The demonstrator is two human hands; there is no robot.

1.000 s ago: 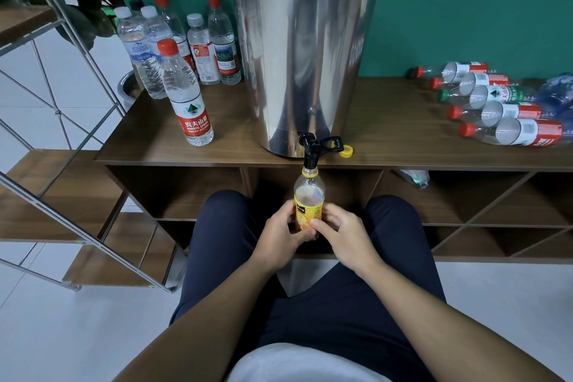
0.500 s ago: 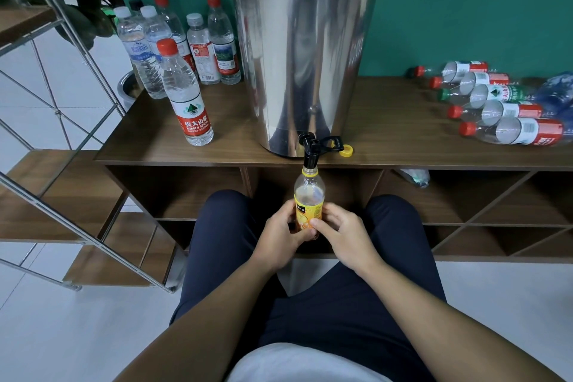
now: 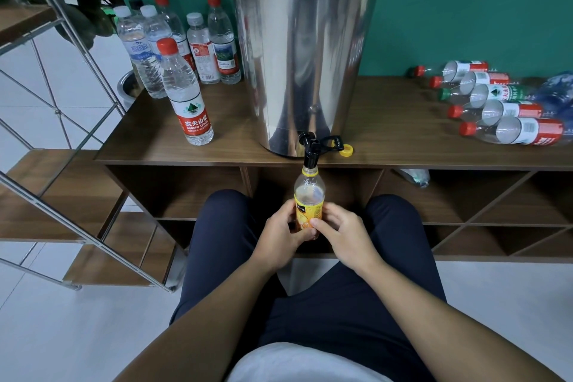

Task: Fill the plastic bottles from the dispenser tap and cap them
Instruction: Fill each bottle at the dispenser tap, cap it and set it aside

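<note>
Your left hand (image 3: 277, 234) and right hand (image 3: 341, 234) both grip the yellow-labelled bottle (image 3: 308, 205), its mouth right under the tap (image 3: 310, 152). If you tilt it or let it overfill, water may spill onto your lap; the cap (image 3: 346, 150) waits beside the dispenser (image 3: 304, 56).

Soft even indoor light, sharp focus, wide-angle bending at edges.

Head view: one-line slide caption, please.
Both hands hold a yellow-labelled bottle under the steel dispenser's tap.
</note>
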